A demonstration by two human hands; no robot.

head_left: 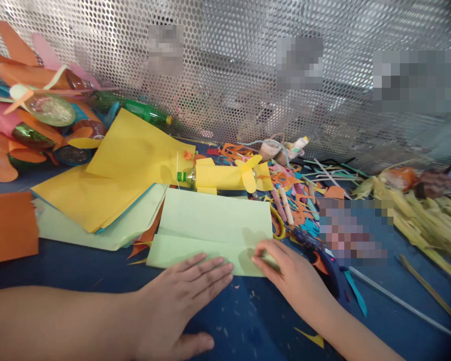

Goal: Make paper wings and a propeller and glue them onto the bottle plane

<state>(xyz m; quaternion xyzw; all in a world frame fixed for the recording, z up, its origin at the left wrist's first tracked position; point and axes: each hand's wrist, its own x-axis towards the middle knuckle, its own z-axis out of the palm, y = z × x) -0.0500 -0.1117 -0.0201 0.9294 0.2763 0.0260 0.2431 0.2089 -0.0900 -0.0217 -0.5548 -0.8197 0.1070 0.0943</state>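
Observation:
A sheet of light green paper (pixel 218 215) lies on the blue table in front of me, a crease running across its lower part. My left hand (pixel 188 288) rests flat on the paper's near edge, fingers stretched out and thumb apart. At the right end of the crease, my right hand (pixel 278 265) has thumb and forefinger pinched on the paper. Just beyond the sheet lies a plastic bottle with a green cap, wrapped in yellow paper (pixel 225 177) with petal-like paper pieces at its right end. Yellow scissor handles (pixel 278 224) show beside the sheet's right edge.
Yellow sheets (pixel 131 150) and orange paper (pixel 9 228) lie to the left. Bottles with orange and pink paper (pixel 41 110) are heaped at the back left. Paper scraps (pixel 300 200), a glue bottle (pixel 298 145) and dry husks (pixel 409 215) lie right. A perforated metal panel (pixel 225 75) stands behind.

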